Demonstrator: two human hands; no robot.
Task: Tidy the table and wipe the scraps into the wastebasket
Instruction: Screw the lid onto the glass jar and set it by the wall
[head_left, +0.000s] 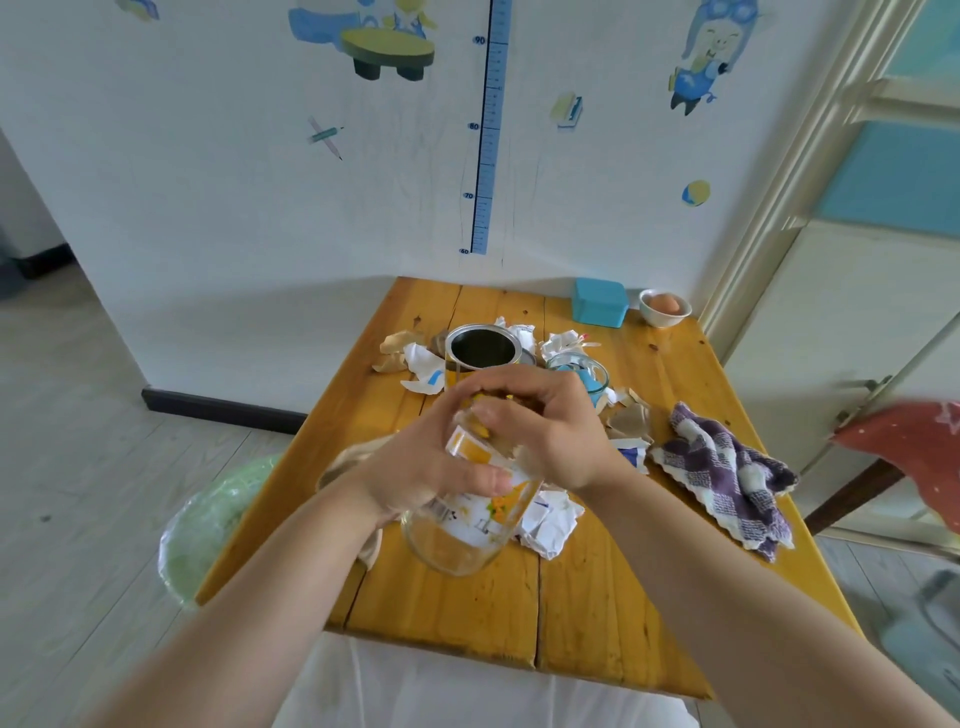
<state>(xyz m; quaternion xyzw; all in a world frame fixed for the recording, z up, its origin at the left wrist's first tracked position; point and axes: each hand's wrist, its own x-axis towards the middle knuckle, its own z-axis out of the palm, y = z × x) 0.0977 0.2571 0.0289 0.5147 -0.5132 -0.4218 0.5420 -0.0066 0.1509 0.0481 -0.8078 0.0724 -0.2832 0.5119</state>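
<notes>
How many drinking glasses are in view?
2: printed glass gripped by left hand, right hand over its mouth; clear glass behind them, beside the tin. More may be hidden.

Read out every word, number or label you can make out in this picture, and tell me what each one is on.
"90": blue height-chart strip on the wall, near the top.
"80": same strip, lower.
"70": same strip, lower again.
"60": same strip, at its bottom end.
Orange and white label on the clear glass jar: print too blurred to read.
Blue print on the torn white paper scraps: unreadable.
</notes>
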